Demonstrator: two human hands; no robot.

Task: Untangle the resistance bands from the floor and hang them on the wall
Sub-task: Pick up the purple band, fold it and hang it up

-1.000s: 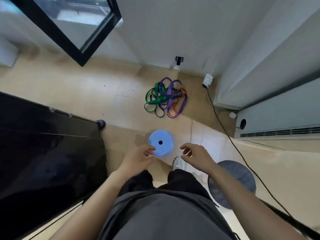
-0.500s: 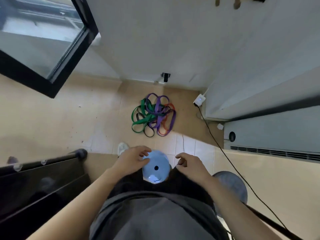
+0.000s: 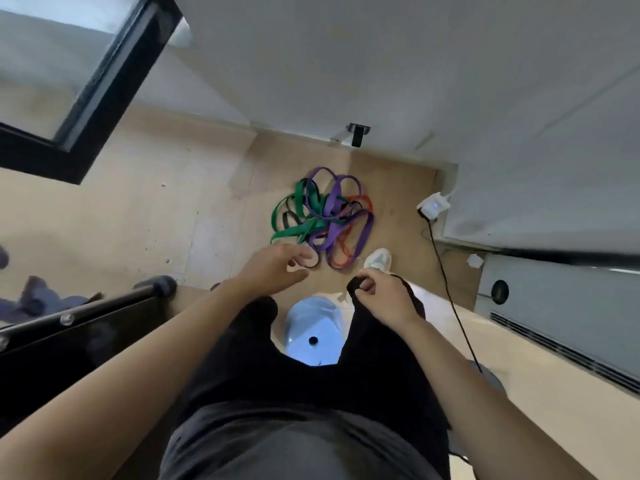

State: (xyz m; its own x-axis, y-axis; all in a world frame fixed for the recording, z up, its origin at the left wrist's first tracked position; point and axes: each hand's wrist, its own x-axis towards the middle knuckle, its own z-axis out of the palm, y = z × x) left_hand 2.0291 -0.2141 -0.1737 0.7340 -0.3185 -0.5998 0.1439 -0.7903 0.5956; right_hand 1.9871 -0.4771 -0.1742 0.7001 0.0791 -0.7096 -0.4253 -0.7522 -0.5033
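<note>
A tangled heap of resistance bands [image 3: 323,218], green, purple, orange and black, lies on the tan floor close to the white wall [image 3: 346,64]. My left hand [image 3: 277,266] hangs above the heap's near edge with loosely curled fingers, holding nothing. My right hand [image 3: 381,294] is to the right and nearer me, fingers loosely curled over my dark trouser leg, apart from the bands.
A light blue disc [image 3: 313,336] lies on the floor between my legs. A black cable [image 3: 446,282] runs from a white plug box [image 3: 433,204] along the right. A black-framed window [image 3: 86,88] is upper left, a black rail [image 3: 86,311] at left, a grey unit [image 3: 561,306] at right.
I have stepped towards the bands; the heap is now just beyond my hands and the blue disc has passed between my legs. Both hands have moved forward, empty.
</note>
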